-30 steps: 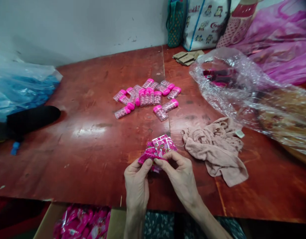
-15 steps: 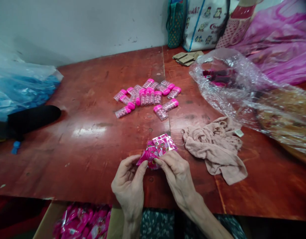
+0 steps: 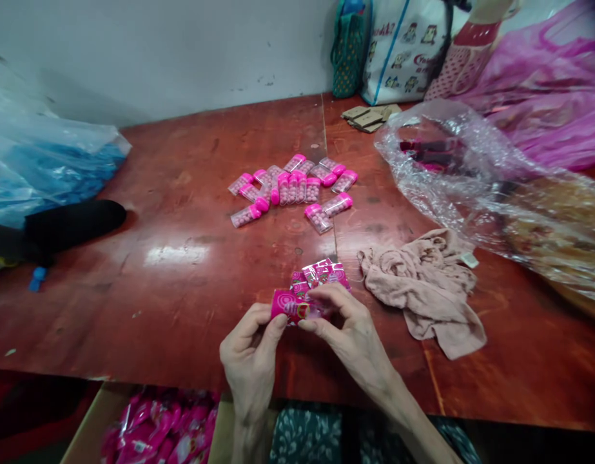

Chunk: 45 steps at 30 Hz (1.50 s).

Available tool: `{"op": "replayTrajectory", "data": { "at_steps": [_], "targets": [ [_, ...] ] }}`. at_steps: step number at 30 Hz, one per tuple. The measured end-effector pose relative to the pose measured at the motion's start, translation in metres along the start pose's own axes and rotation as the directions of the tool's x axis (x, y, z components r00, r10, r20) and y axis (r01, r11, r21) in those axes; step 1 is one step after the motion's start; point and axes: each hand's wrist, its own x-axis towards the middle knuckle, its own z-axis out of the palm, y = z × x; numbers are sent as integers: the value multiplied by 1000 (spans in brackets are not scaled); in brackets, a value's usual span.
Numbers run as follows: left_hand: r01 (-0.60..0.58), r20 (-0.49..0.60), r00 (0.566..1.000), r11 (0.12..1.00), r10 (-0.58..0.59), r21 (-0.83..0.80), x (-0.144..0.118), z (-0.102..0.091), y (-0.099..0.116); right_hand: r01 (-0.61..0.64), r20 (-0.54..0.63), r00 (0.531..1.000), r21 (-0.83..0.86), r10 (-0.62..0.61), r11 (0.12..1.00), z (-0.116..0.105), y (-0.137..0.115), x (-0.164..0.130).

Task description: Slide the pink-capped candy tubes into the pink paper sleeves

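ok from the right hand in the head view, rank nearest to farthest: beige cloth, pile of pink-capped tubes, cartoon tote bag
Measured from the right hand:
1. beige cloth, just to its right on the table.
2. pile of pink-capped tubes, farther up the table, mid-board.
3. cartoon tote bag, at the back against the wall.

Roughly sixteen pink-capped tubes, one cloth.
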Motion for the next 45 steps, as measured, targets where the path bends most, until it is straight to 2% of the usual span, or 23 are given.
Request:
{"op": "replayTrajectory", "data": {
  "at_steps": [3, 6, 10, 15, 18, 21, 25, 28, 30, 31, 32, 33, 35, 38, 41, 45],
  "targets": [
    [-92, 10, 996, 995, 92, 34, 2, 2, 6, -24, 8, 1000, 122, 23, 992, 1, 1, 0],
    [-98, -3, 995, 995, 98, -28, 3, 10, 14, -39, -23, 999, 155, 44, 987, 3, -1, -2],
    [34, -12, 999, 991, -35, -131, 2, 17, 16, -29, -41, 999, 63, 31, 998, 4, -6, -4],
    [208, -7, 975, 932, -220, -298, 2, 15, 4, -9, -60, 998, 71, 13, 997, -1, -7, -2],
    [265, -61, 947, 878, -314, -399, 5, 12, 0, -53, -92, 994, 122, 65, 991, -1, -4, -1],
    [322, -70, 916, 830, -394, -456, 8, 11, 0, -143, -41, 988, 145, 150, 979, 4, -3, 1],
    [351, -68, 895, 788, -442, -505, 12, 7, -1, -149, 16, 989, 7, 149, 989, 11, -8, 3],
    [366, -143, 828, 716, -542, -595, 19, -2, -4, -89, 71, 992, -153, 101, 984, 8, -19, 13],
    [324, -252, 758, 682, -602, -655, 25, -10, -7, -31, -2, 1000, -323, 31, 946, 1, -25, 31],
    [292, -301, 731, 680, -612, -673, 28, -14, -7, -8, -94, 995, -433, -36, 901, -3, -26, 44],
    [263, -334, 718, 682, -611, -682, 29, -18, -7, 14, -202, 967, -570, -157, 821, -6, -25, 58],
    [242, -347, 720, 686, -601, -687, 31, -20, -7, 22, -237, 949, -608, -208, 793, -8, -23, 73],
    [229, -322, 750, 683, -578, -694, 32, -22, -5, 31, -258, 932, -641, -254, 767, -9, -12, 102],
    [231, -267, 783, 662, -562, -713, 32, -20, -2, 24, -259, 932, -654, -253, 756, -3, 7, 130],
    [233, -242, 794, 647, -558, -726, 33, -19, -1, 22, -254, 940, -622, -229, 783, 1, 19, 133],
    [217, -255, 795, 650, -551, -728, 33, -21, -3, 26, -191, 972, -497, -139, 867, -6, 13, 110]
  ]
}}
